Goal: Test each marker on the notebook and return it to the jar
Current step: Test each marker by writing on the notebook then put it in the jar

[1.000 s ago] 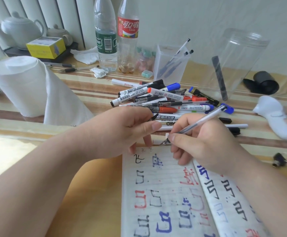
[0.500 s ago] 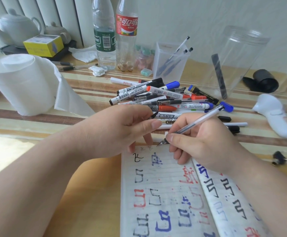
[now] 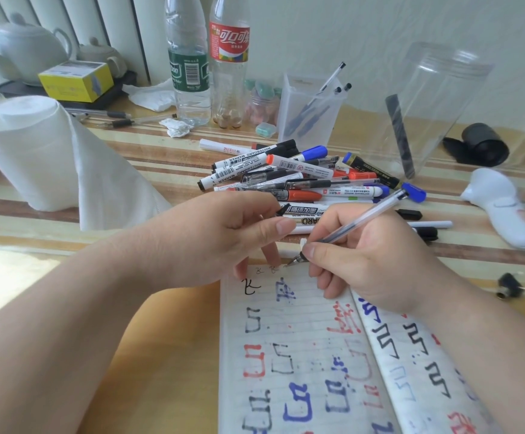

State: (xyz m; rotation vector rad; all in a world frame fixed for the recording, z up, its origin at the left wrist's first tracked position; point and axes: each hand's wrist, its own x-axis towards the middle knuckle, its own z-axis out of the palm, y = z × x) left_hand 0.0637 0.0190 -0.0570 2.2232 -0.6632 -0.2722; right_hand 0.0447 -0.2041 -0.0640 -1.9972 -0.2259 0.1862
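the notebook (image 3: 289,349) lies open at the near edge of the glossy, wood-striped counter (image 3: 161,346), its thin lined pages blotched with boxy strokes in black, red and blue, some feathered.

the right hand (image 3: 380,264) has its fingers wrapped round a slim clear plastic pen (image 3: 361,219) with a blue cap (image 3: 413,192) posted on its far end. the metal tip touches the top line of the left page, just beside two small faint marks.

the left hand (image 3: 208,242) is bent over the page's top corner with two fingertips (image 3: 269,255) pressing the paper. a small black bit shows above the thumb, and i cannot tell whether the fingers are holding it.

just behind both hands is a loose heap of markers (image 3: 273,170), white barrels with black, red and blue caps, crossing one another. the jar (image 3: 464,98) stands upright behind and right of the heap, tall, round and clear, with one black marker (image 3: 400,136) leaning inside.

a frosted square pen holder (image 3: 308,114) stands behind the heap, with two plastic bottles (image 3: 189,73) to its left. a soft paper towel roll (image 3: 26,151) is far left, and a smooth white gadget (image 3: 502,211) lies to the right.
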